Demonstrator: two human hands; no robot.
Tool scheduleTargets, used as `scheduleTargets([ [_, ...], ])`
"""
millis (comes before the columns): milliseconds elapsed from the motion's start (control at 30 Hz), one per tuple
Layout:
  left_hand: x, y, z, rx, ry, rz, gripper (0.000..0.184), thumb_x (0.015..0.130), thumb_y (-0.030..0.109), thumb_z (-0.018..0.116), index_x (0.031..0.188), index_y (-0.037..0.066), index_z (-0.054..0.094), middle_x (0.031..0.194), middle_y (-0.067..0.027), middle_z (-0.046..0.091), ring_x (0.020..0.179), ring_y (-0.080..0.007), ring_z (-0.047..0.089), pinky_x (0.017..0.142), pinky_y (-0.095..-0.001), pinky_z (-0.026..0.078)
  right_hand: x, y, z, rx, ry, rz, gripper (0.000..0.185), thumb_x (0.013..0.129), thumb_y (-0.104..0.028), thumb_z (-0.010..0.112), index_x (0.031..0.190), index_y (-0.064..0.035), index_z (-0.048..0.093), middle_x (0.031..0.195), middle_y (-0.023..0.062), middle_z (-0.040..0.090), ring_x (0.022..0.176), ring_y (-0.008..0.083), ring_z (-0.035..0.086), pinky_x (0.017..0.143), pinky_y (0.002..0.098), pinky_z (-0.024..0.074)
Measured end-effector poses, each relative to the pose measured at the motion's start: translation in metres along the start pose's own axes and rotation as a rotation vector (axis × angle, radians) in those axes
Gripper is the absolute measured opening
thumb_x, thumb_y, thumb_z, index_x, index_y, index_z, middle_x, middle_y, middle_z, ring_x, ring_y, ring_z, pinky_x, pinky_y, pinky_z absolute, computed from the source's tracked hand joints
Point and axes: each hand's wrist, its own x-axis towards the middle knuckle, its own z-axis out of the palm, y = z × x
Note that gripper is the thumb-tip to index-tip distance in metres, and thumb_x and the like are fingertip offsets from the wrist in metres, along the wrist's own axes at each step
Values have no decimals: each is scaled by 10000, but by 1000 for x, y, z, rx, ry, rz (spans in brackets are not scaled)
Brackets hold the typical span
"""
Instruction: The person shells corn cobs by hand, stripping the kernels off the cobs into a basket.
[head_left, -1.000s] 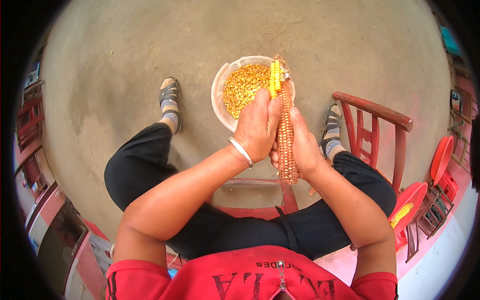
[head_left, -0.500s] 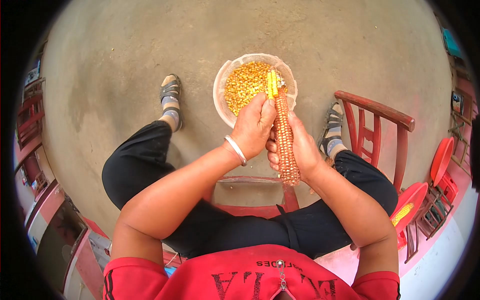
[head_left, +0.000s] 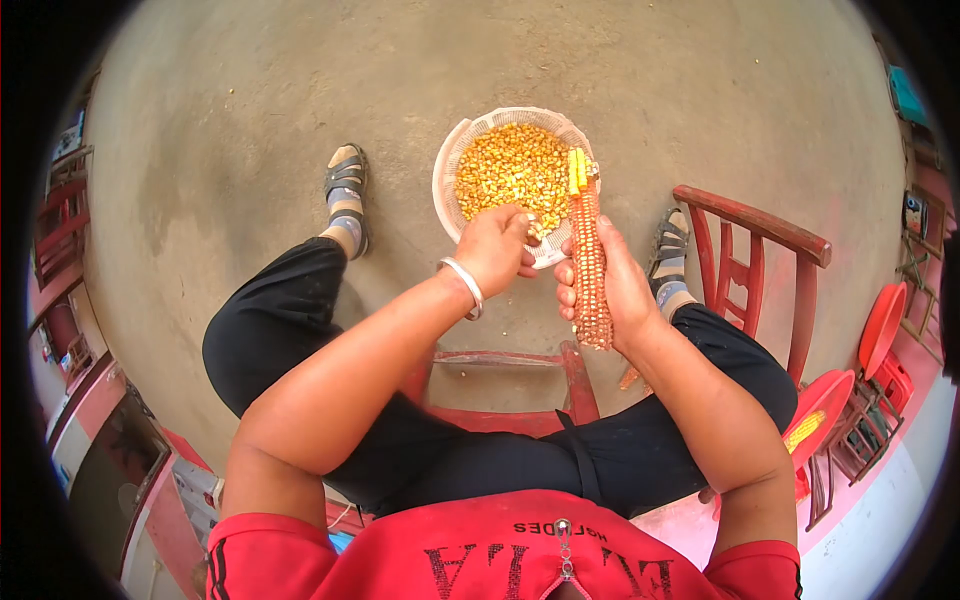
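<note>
An ear of corn [head_left: 591, 270], mostly a bare reddish cob, is gripped in my right hand [head_left: 625, 285] and points up and away from me. A few rows of yellow kernels [head_left: 577, 172] stay on its far end. My left hand [head_left: 492, 252] is apart from the cob, over the near rim of a pale plastic basket [head_left: 446, 190]. Its fingers are curled in, with some loose kernels [head_left: 535, 230] showing at the fingertips. A layer of golden corn kernels [head_left: 512, 170] covers the basket's bottom.
A red wooden chair [head_left: 755, 225] stands at the right by my foot. My sandalled feet flank the basket on the concrete floor [head_left: 270, 90]. Red stools [head_left: 825, 410] and more chairs line the right edge, and a yellow ear lies on one stool.
My left hand has come off the ear and moved down and left to the basket's near rim. My right hand has shifted slightly right with the ear.
</note>
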Motion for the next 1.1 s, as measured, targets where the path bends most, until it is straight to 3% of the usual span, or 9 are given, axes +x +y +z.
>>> scheduleTargets([
  [133, 14, -18, -7, 164, 117, -1, 315, 970, 179, 505, 1175, -39, 603, 861, -169, 673, 715, -191, 678, 568, -306, 556, 3, -6, -3, 45, 13, -15, 478, 990, -543, 331, 1004, -87, 473, 712, 39, 508, 544, 144, 525, 479, 296, 473],
  [233, 14, -18, -16, 576, 118, 182, 272, 926, 115, 545, 1142, -21, 637, 914, -206, 688, 792, -250, 694, 667, -344, 557, 2, -7, -3, 25, 14, -12, 475, 988, -541, 345, 997, -83, 473, 714, 40, 510, 545, 141, 532, 480, 292, 477],
  [333, 9, -2, -14, 527, 132, 149, 253, 889, 74, 551, 1105, -5, 656, 951, -222, 682, 855, -321, 681, 792, -376, 532, 1, -6, -5, 4, -4, 3, 477, 985, -542, 358, 995, -80, 473, 712, 38, 514, 550, 139, 540, 481, 287, 481],
  [467, 5, 15, -10, 430, 122, 142, 291, 942, 85, 502, 1197, -18, 597, 1088, -164, 659, 841, -217, 689, 662, -296, 585, -2, -5, -4, -41, -15, 11, 486, 981, -547, 364, 1002, -75, 478, 706, 35, 520, 546, 139, 543, 483, 288, 484],
  [533, 14, 5, -12, 583, 261, 445, 239, 876, 61, 539, 1072, -8, 657, 961, -223, 681, 954, -350, 649, 907, -393, 484, -4, -5, -3, -44, -9, 30, 487, 983, -545, 360, 1006, -74, 481, 707, 36, 526, 549, 136, 547, 486, 287, 489],
  [633, 13, 8, -17, 695, 239, 468, 255, 884, 60, 527, 1098, -19, 642, 998, -220, 673, 976, -358, 636, 932, -398, 466, -5, -5, -2, -71, -7, 61, 488, 989, -539, 348, 1018, -71, 484, 714, 37, 537, 559, 130, 559, 492, 282, 500],
  [767, 14, 19, -18, 578, 82, 178, 270, 907, 102, 523, 1118, -31, 627, 1052, -211, 667, 899, -317, 670, 852, -380, 516, -5, -1, -3, -98, -35, 64, 561, 968, -589, 367, 1056, -49, 489, 734, 40, 563, 576, 136, 581, 490, 298, 516],
  [933, 9, 25, -10, 16, 66, -14, 532, 995, 417, 415, 1020, -74, 615, 865, -198, 661, 636, -170, 660, 533, -276, 539, -4, 4, -1, -96, -63, 49, 560, 972, -582, 362, 1064, -44, 489, 729, 40, 556, 575, 132, 579, 493, 293, 521],
  [1100, 7, 22, 1, 247, 14, -120, 732, 958, 621, 326, 960, -65, 580, 788, -219, 630, 625, -272, 640, 550, -363, 501, -4, 14, 10, -140, -76, 35, 540, 982, -579, 329, 1033, -66, 489, 726, 35, 536, 527, 117, 543, 453, 269, 494],
])
